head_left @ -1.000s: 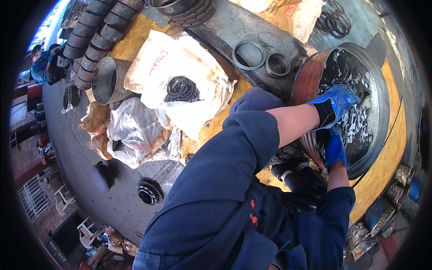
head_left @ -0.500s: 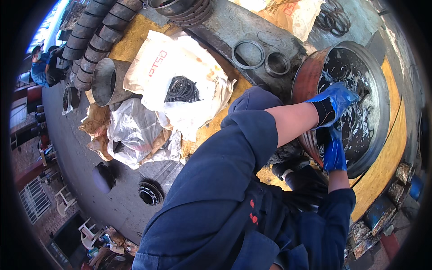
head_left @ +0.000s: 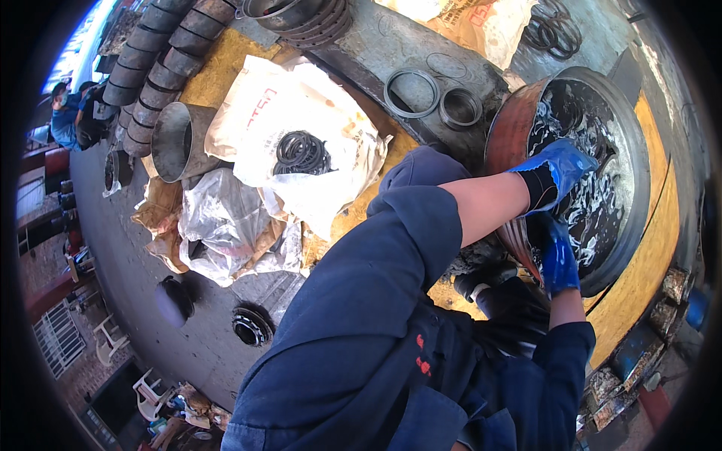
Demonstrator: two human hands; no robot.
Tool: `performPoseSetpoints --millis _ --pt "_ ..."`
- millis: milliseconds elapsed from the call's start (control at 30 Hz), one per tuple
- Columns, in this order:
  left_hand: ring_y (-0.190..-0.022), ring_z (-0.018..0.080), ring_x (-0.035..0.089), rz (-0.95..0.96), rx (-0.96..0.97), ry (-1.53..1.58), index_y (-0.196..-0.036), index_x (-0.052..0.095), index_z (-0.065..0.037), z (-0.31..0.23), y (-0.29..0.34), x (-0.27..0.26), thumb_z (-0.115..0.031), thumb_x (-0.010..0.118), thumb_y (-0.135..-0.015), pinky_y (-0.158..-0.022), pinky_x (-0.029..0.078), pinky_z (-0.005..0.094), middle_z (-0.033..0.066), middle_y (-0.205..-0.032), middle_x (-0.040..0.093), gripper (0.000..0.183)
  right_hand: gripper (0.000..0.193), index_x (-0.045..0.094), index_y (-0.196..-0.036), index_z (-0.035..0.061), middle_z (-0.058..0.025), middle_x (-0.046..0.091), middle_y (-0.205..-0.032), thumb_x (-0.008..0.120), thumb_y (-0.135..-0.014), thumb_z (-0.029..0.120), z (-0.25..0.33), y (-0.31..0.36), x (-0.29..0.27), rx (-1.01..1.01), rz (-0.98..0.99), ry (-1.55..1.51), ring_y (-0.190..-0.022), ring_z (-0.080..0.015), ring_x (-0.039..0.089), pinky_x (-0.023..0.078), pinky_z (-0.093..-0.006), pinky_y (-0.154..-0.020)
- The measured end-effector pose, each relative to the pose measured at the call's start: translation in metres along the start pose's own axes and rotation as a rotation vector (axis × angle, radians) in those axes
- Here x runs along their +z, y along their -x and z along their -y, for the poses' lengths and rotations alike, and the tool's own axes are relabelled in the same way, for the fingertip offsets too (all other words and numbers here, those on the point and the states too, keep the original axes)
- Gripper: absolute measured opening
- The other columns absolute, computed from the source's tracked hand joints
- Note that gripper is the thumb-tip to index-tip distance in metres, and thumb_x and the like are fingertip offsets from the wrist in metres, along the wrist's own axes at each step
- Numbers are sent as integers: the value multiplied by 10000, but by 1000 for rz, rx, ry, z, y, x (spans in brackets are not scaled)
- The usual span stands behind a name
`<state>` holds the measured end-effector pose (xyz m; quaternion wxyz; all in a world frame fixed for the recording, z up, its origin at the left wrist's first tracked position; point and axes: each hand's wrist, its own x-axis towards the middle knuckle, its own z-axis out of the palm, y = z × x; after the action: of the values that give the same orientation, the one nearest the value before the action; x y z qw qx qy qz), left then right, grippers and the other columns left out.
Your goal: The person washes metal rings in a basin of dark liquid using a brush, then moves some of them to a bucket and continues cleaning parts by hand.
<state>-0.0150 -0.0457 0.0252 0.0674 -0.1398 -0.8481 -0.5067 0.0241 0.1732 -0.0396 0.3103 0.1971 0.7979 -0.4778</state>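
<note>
Both my hands wear blue gloves and reach into a round metal drum (head_left: 513, 129) with a reddish outer side. Inside lies a dark, wet mass (head_left: 594, 218) with whitish streaks, and black ring shapes show faintly near its far side. My left hand (head_left: 564, 167) comes in from the left, fingers bent down at the dark mass; a dark cuff shows under the torn-looking glove edge. What it grips, if anything, is hidden. Just below and nearer to me is my right hand (head_left: 556, 255), its fingers largely hidden under the left hand and against the dark contents.
Left of the drum, black rings (head_left: 302, 153) lie on a white paper sack (head_left: 248, 113), beside a crumpled clear bag (head_left: 226, 214). Metal rings (head_left: 412, 93) rest on a grey slab. Stacked dark cylinders (head_left: 162, 75) stand far left, near another person (head_left: 69, 116). A yellow board (head_left: 653, 225) borders the drum.
My hands remain inside the drum, the right glove shifted slightly. White streaks in the dark contents have changed pattern. The whole view has tilted a little.
</note>
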Motion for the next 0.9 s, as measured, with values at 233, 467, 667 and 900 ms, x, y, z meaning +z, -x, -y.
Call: performPoseSetpoints --millis 233,467,667,900 --pt "-922 240 652 -162 238 -232 -1070 608 -104 7 6 -1 -31 481 -874 -873 474 308 104 -968 668 245 337 628 -1123 40 -81 649 -953 543 -887 265 -3 -12 8 -25 10 29 -881 -185 591 482 -316 -817" --pt "-985 330 612 39 97 -175 -1128 614 -79 -4 9 -21 44 518 -775 -887 480 374 180 -1043 640 386 335 625 -1124 39 -81 647 -949 538 -890 261 -7 -12 12 -30 -3 38 -881 -188 590 481 -316 -820" --pt "-1062 337 583 10 189 -113 -1180 586 -68 -6 6 -17 14 498 -798 -947 449 386 200 -1119 619 401 332 622 -1125 37 -81 645 -945 533 -893 258 -18 -23 7 -72 -41 71 -882 -191 589 481 -316 -823" --pt "-881 214 635 -86 -26 723 -1062 633 -31 10 -5 -14 -46 512 -859 -820 498 299 129 -954 666 237 331 619 -1125 36 -84 643 -947 528 -896 256 -26 -59 4 -166 -66 142 -886 -197 588 480 -318 -828"
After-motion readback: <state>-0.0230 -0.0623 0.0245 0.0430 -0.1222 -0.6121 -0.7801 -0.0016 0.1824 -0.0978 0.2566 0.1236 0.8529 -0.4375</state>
